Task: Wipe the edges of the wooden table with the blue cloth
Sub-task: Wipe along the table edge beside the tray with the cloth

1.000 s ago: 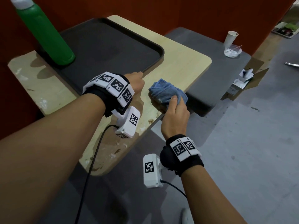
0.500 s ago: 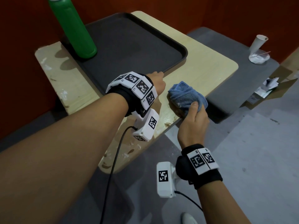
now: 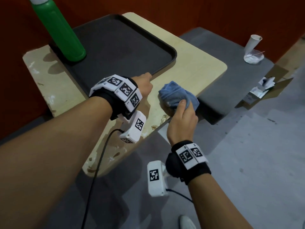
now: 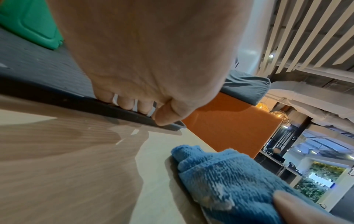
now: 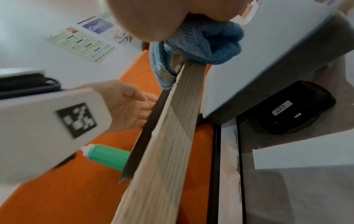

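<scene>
Head view, listed left to right: a green bottle (image 3: 57, 28) with a white cap, upright on the far-left corner of a dark tray (image 3: 115, 47); the tray lies on the wooden table (image 3: 194, 63), whose pale top shows scuffs and chipped patches along its left and near edges. Left hand (image 3: 143, 85): fingers extended, tips resting on the near rim of the tray, palm down; it grasps nothing. In the left wrist view the fingers (image 4: 124, 103) lie straight over the rim and the thumb presses its outer side. Blue cloth (image 3: 178, 96): bunched, sitting on the table's near-right edge, just beside the left hand without touching it. Right hand (image 3: 181, 124): clenched around the cloth from the near side, thumb on top, pressing it against the table edge; the right wrist view shows the cloth (image 5: 201, 42) wrapped over the edge, part above and part below the board. Further right: a grey upholstered seat (image 3: 231, 83) lower than the table, bearing an upturned white paper cup (image 3: 251, 43) and a clear plastic lid (image 3: 254, 57). Far right: an open cardboard box (image 3: 267, 90) on the grey floor, holding white paper items.
</scene>
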Tool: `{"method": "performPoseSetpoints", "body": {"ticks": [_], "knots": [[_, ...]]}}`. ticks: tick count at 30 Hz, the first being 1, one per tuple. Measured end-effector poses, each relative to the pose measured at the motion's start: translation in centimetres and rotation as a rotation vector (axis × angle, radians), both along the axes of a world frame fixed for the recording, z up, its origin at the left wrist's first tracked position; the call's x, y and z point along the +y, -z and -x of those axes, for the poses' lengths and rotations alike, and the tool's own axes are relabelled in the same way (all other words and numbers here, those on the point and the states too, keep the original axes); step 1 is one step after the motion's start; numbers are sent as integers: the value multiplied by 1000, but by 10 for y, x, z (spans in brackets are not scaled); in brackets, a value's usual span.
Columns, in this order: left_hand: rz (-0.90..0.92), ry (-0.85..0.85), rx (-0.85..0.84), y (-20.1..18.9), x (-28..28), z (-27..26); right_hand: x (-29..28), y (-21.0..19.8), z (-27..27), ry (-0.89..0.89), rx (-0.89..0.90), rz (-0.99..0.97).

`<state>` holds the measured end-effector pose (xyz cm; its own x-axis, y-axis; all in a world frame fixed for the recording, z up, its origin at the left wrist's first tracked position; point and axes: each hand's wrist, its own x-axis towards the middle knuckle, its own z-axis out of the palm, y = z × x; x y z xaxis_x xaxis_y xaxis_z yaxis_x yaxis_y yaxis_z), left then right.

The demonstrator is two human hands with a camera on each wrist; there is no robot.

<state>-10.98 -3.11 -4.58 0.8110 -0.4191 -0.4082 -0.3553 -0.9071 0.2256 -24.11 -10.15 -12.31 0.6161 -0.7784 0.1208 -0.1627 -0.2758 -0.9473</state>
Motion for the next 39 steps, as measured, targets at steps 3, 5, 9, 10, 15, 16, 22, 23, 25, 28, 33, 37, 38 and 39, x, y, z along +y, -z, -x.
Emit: {"method": "performPoseSetpoints", "body": {"ticks": [3,5,9,10,15,16,22,23,25,28,33,37,38,39], "knots": [[-3,0,11,2,-2,-3,11,-1,7,-40,2,32],[1,-8,10,2,-2,-1,7,-1,8,-43,-4,30],[12,-31,10,5,0,-3,3,-2,0,-15,0,-13],[13,-30,9,4,0,-3,8,-3,1,-22,1,-6],[14,-45,21,2,0,0,6,-5,4,-29,-1,-22],[20,-51,19,3,0,0,2,-6,2,-22,-6,-33],[32,-50,35,0,1,0,22,-6,14,-83,12,23],[34,-51,32,1,1,1,18,-5,14,-80,13,29],[38,-60,24,2,2,2,15,-2,10,-56,17,16],[37,-51,34,4,2,-1,24,-3,12,-65,12,42],[33,-71,51,4,-1,1,13,-4,11,-89,20,13],[51,-85,76,4,0,0,20,-8,20,-158,48,8],[62,-86,83,3,0,0,17,-10,22,-185,54,-37],[76,-91,90,1,0,1,10,-13,23,-198,56,-121]]}}
